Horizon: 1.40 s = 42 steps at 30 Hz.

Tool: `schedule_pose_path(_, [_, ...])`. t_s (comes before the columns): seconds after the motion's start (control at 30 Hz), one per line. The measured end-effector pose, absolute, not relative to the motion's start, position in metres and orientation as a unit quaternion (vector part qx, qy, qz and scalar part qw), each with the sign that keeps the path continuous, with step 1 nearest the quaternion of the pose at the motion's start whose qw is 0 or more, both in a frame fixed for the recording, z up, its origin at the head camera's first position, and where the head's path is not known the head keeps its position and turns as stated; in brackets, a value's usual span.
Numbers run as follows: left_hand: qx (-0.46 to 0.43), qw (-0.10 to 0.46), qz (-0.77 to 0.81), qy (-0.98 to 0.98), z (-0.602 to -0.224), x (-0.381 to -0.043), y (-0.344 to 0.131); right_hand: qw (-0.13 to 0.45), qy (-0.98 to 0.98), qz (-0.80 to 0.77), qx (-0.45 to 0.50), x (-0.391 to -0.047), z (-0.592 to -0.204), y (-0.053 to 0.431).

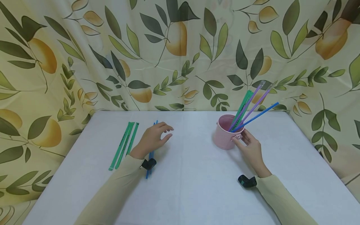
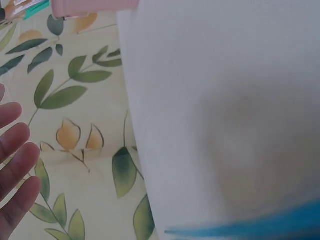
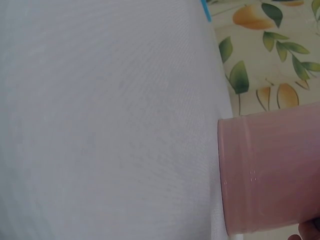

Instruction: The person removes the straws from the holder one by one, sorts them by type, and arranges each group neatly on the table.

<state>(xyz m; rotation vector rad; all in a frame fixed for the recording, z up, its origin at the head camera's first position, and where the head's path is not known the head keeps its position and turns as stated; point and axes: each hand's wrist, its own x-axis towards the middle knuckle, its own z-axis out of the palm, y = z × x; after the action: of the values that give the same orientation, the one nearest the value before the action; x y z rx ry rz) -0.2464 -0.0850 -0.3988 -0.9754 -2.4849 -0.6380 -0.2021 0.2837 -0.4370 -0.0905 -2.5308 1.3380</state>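
My right hand (image 1: 251, 150) holds a small pink bucket (image 1: 223, 137) by its right side, thumb and fingers at the little ear below the rim. Out of the bucket lean flat green strips (image 1: 244, 107) with dark print, purple straws (image 1: 257, 101) and a blue straw (image 1: 261, 115). My left hand (image 1: 153, 139) is held over several blue straws (image 1: 149, 172), its fingers spread and slightly bent, with nothing in the grasp. The left wrist view shows its fingertips (image 2: 20, 160) apart from a blurred blue straw (image 2: 250, 227). In the right wrist view the bucket (image 3: 272, 175) appears sideways.
Left of the left hand, more green printed strips (image 1: 123, 145) lie on the white tablecloth (image 1: 191, 181). A curtain (image 1: 180, 78) with leaves and fruit hangs behind the table's far edge. Black wrist cameras (image 1: 247, 181) sit at both cuffs.
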Motion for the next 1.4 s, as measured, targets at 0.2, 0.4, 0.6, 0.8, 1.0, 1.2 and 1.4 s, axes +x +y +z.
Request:
schedule_pose_path(0.2, [-0.339,0.192,-0.238,-0.89,-0.401,-0.256,-0.067,0.139,-0.876,0.46,-0.034,-0.202,-0.437,0.283])
schedule_pose_path(0.4, [-0.33,0.179,-0.258,-0.89,-0.396,-0.263,-0.044,0.133,-0.876,0.463,-0.04,-0.202,-0.437,0.283])
schedule_pose_path(0.6, [-0.339,0.192,-0.264,-0.882,-0.39,-0.267,-0.021,0.13,-0.874,0.466,-0.04,-0.202,-0.437,0.282])
schedule_pose_path(0.8, [-0.343,0.197,-0.263,-0.88,-0.387,-0.272,-0.001,0.127,-0.874,0.468,-0.042,-0.202,-0.438,0.283])
schedule_pose_path(1.0, [-0.34,0.173,-0.264,-0.886,-0.381,-0.274,0.018,0.129,-0.873,0.469,-0.037,-0.202,-0.44,0.283])
schedule_pose_path(1.2, [-0.343,0.151,-0.26,-0.89,-0.373,-0.276,0.035,0.129,-0.872,0.471,-0.036,-0.201,-0.438,0.283])
schedule_pose_path(1.4, [-0.35,0.136,-0.246,-0.894,-0.367,-0.278,0.056,0.118,-0.871,0.476,-0.042,-0.2,-0.436,0.283])
